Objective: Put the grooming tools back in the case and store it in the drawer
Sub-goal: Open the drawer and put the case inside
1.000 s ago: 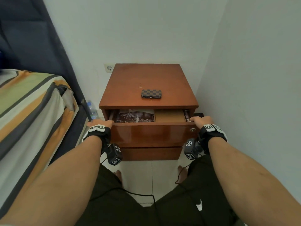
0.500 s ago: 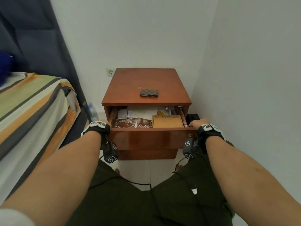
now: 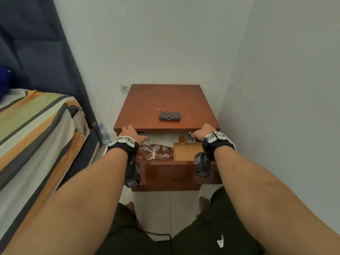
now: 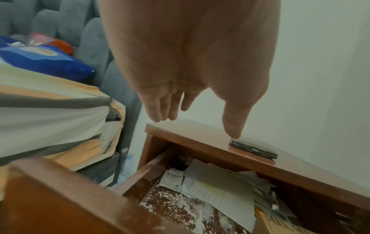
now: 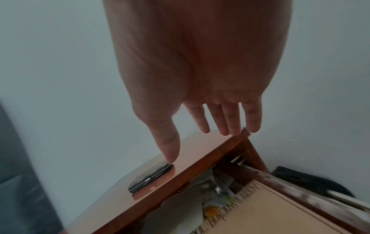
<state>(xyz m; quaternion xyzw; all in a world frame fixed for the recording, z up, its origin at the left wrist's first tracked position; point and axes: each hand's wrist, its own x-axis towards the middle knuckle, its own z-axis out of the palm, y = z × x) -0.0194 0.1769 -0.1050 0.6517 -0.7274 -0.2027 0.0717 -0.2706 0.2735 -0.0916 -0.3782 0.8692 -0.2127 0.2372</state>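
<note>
A closed checkered grooming case (image 3: 169, 115) lies on the wooden nightstand top (image 3: 165, 100), near its front edge; the wrist views show the case (image 4: 253, 149) (image 5: 150, 178) from the side. The top drawer (image 3: 180, 173) is pulled out, holding papers and a tan booklet (image 3: 186, 150). My left hand (image 3: 131, 133) hovers over the drawer's left rear, fingers (image 4: 160, 109) straight and empty. My right hand (image 3: 203, 132) hovers over the drawer's right rear, fingers (image 5: 230, 120) spread and holding nothing. Both hands are just short of the nightstand's front edge.
A bed with a striped sheet (image 3: 36, 129) stands close on the left, a blue pillow (image 4: 46, 61) on it. White walls close in behind and to the right. A water bottle (image 3: 104, 134) stands on the floor by the nightstand. My knees and feet are below the drawer.
The drawer has been pulled out further. Both hands let go of the drawer front and moved forward and up over the open drawer toward the nightstand top.
</note>
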